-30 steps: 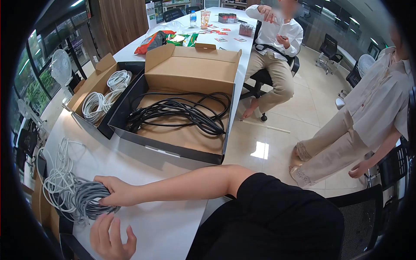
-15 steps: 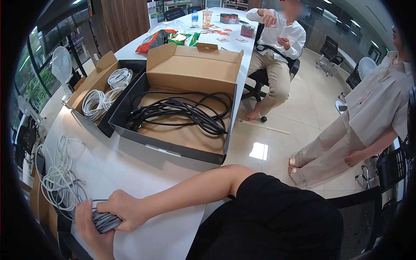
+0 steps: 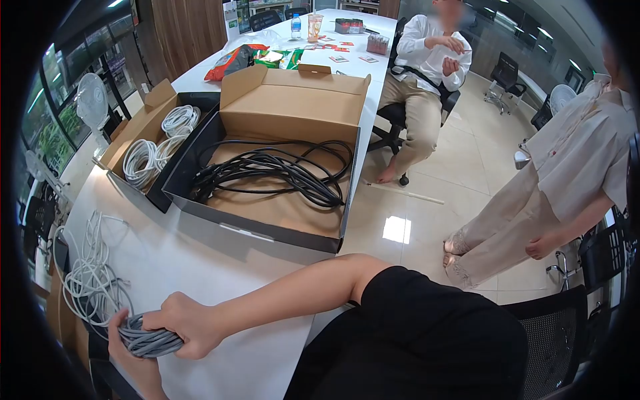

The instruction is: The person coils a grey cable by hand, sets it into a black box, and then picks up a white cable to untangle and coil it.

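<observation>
A bundle of grey cable sits at the near left edge of the white table. My right hand is closed over its right side, and my left hand grips it from below and left. Loose white cable trails away from the bundle toward the left edge of the table.
An open cardboard box holds tangled black cables. A smaller box to its left holds coiled white cables. A seated person and a standing person are on the right. Snack bags lie further back.
My left hand has closed under the grey bundle, which was gathered from the loose pile and pulled toward me. The seated person's hands have shifted.
</observation>
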Available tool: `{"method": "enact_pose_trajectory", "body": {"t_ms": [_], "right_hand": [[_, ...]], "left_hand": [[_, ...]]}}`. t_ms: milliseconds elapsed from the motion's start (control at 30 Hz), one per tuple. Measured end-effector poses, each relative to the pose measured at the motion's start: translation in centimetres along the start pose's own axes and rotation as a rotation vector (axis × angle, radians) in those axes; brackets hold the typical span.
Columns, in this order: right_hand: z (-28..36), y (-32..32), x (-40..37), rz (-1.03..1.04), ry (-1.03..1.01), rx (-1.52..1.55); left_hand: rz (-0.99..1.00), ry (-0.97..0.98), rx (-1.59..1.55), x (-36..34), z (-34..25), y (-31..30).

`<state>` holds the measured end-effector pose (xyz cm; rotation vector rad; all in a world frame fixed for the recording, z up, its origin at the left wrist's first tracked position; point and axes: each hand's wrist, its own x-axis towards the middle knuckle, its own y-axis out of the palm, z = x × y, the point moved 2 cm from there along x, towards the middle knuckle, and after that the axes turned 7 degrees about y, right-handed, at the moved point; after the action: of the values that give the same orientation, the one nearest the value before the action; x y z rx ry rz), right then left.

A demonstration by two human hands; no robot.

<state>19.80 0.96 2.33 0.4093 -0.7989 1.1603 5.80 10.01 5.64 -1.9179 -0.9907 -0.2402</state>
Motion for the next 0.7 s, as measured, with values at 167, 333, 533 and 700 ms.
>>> {"method": "enact_pose_trajectory", "body": {"t_ms": [167,333,533,700], "right_hand": [[-0.6,-0.3,0.0,0.039,0.067,0.028],[-2.4,-0.7,0.6,0.033,0.127,0.108],[-3.9,-1.5,1.1,0.268,0.596,0.619],[-5.5,-1.4,0.9,0.283,0.795,0.823]], "left_hand": [[0.163,-0.137,0.304,-1.3,2.3,0.0],[0.170,-0.037,-0.019,-1.7,3.4,0.5],[0.158,-0.425,-0.533,-3.0,1.5,1.8],[0.401,-0.755,-0.691,-2.8,-2.7,1.8]]}}
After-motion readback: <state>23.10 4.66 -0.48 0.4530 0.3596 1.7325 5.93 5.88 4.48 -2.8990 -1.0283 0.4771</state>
